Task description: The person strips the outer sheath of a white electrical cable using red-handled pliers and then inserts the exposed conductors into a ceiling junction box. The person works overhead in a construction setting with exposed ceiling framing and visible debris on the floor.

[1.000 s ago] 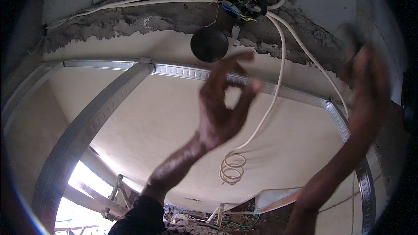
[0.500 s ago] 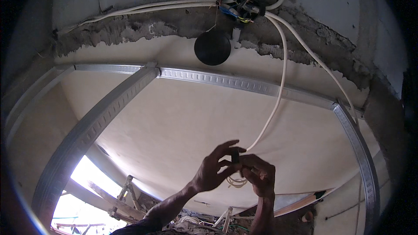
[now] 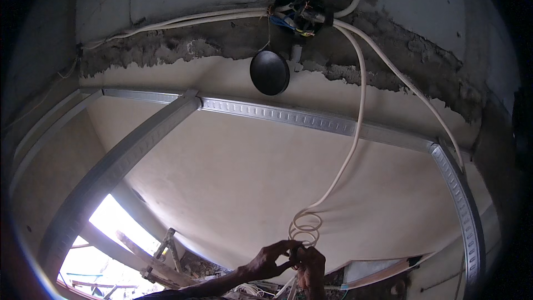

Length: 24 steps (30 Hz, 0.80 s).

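My left hand [image 3: 267, 262] and my right hand [image 3: 311, 264] are together at the lower middle, fingers bent and close to each other. Between their fingertips is a small black object [image 3: 295, 249]; it is mostly covered and I cannot make out its kind. Both hands are closed around it. Just above the fingers hang loose loops of white cable [image 3: 307, 223], whose lower part passes behind the hands. From there the cable rises to a round black junction box [image 3: 302, 14] filled with coloured wires. Its round black lid [image 3: 270, 73] dangles below on a thin wire.
Metal profiles [image 3: 277, 111] form a frame across the cream wall, one long profile [image 3: 119, 164] running down at left. A second cable [image 3: 408, 80] droops right. Wooden poles [image 3: 158, 266] stand by a bright opening at lower left. Rubble and coiled cable lie below.
Both hands have moved down with the small black object and drawn closer together. The cable loops now show above the hands instead of below them. The black lid has swung and turned slightly.
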Tool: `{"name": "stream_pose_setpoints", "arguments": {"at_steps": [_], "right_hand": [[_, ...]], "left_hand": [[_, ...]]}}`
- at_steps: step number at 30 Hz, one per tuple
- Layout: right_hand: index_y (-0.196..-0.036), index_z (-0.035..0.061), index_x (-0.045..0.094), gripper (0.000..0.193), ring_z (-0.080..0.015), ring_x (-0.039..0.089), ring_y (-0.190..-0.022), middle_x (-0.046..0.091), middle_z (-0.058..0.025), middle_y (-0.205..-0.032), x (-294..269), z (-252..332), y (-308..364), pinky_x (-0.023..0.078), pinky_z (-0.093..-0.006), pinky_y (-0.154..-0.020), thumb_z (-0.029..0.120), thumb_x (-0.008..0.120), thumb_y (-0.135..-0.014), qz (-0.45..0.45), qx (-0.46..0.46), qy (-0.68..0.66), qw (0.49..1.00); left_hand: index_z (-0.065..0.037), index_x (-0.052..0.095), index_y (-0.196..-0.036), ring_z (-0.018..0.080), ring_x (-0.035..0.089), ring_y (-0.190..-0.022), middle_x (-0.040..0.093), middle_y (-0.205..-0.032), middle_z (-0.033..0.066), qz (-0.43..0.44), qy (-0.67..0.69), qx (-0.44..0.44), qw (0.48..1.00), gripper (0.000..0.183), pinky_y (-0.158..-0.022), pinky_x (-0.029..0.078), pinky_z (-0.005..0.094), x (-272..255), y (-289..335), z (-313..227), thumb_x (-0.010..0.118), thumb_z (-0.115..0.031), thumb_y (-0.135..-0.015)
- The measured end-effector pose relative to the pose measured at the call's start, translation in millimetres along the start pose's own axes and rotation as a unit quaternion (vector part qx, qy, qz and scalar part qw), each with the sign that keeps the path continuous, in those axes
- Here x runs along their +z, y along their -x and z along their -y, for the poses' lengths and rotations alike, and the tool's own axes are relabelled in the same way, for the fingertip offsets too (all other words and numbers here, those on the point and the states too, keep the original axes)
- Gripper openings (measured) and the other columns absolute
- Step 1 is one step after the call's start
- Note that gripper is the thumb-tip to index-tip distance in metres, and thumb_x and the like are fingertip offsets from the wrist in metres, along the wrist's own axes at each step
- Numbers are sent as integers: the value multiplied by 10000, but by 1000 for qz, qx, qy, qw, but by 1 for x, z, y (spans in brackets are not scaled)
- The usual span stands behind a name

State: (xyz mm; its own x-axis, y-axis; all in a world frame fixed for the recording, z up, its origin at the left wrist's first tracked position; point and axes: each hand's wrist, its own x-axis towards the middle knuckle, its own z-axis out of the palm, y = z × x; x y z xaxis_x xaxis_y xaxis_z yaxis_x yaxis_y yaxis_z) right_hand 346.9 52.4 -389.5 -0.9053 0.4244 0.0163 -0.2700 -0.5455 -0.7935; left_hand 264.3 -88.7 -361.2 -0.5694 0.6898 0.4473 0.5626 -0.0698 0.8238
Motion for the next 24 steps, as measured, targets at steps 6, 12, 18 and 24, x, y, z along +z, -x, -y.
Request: {"name": "stream_pose_setpoints", "arguments": {"at_steps": [6,12,18,24], "right_hand": [[-938,-2,626,160,-153,597,-618,672,-138,-830,5,0,10,471,-295,-504,37,752,-846,-91,-119,93,984],[-1081,-28,710,257,-165,665,-847,694,-124,-1016,-42,10,9,548,-278,-717,95,761,-862,60,-163,359,917],[-1058,0,702,183,-305,696,-834,711,-172,-949,-37,52,19,555,-426,-736,97,619,-927,153,-205,488,835],[-1202,52,676,318,-387,676,-868,700,-176,-1014,-55,60,15,535,-517,-788,236,637,-946,200,-187,537,798]], "left_hand": [[-45,544,-1336,289,657,-1095,614,-1254,165,11,-10,-40,999,527,-884,591,400,15,11,8,763,-107,-861],[-67,551,-1358,228,650,-1123,643,-1270,130,69,54,-83,993,534,-883,595,392,10,8,12,762,-133,-871],[-75,559,-1364,206,672,-1076,665,-1251,113,109,58,-93,988,554,-856,599,361,13,7,20,775,-149,-860],[-68,568,-1355,212,678,-1062,659,-1260,117,133,48,-43,989,547,-818,608,344,5,-4,4,777,-138,-855]]}}
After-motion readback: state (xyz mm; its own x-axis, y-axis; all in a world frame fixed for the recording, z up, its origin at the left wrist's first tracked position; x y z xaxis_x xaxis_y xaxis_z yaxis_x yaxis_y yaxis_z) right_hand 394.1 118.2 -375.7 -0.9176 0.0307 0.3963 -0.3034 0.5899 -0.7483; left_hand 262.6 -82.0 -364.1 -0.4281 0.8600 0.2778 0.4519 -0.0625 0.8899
